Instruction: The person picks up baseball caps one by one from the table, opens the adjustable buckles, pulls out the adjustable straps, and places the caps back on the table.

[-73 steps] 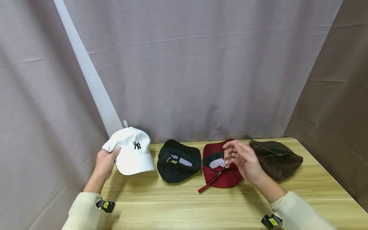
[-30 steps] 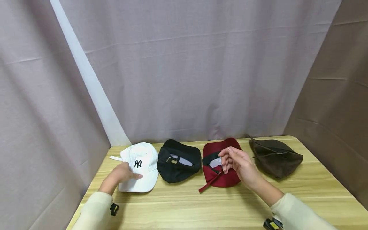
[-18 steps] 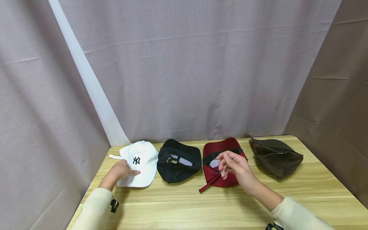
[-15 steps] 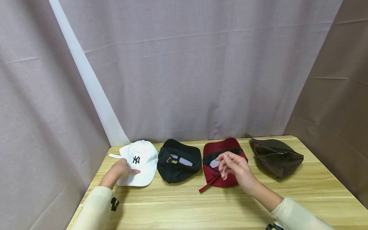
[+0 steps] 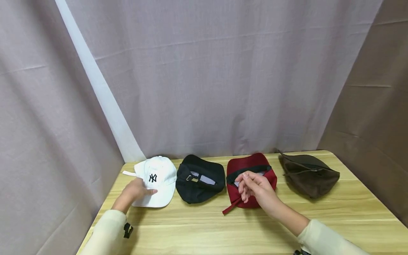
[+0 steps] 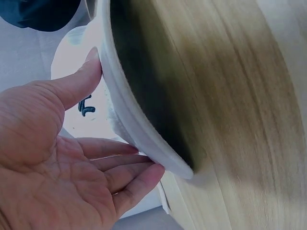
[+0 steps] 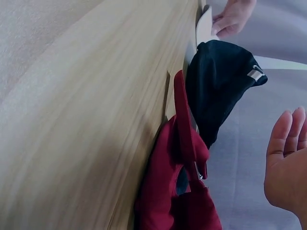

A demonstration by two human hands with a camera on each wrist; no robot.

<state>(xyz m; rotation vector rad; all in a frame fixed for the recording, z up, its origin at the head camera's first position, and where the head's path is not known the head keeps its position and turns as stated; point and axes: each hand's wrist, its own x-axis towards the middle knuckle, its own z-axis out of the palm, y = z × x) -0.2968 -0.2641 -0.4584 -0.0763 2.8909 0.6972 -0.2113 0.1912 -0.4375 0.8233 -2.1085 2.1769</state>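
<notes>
The left grip [image 5: 135,191] pinches the brim of a white cap [image 5: 163,186]. In the head view only its thumb shows on the brim, the fingers hidden behind the hand; the left wrist view shows 3 or more fingertips meeting the cap's edge opposite the thumb. There, glare washes out the crown, and the dark logo shows only in part beyond the thumb.

The right grip [image 5: 256,189] is relaxed, fingers loosely bent, in front of a red cap [image 5: 244,165], covering its middle. The right wrist view shows hand and cap apart, the hand cut off by the right edge and the cap by the bottom.

Between the 2 grips lies a black cap [image 5: 198,193], its strap and pale lining in sight. In the right wrist view it hides most of the white cap. Right of the right grip sits a brown item [image 5: 318,182], its folded shape hard to make out. Below both grips stretches the tabletop [image 5: 204,233], its near edge cut off.
</notes>
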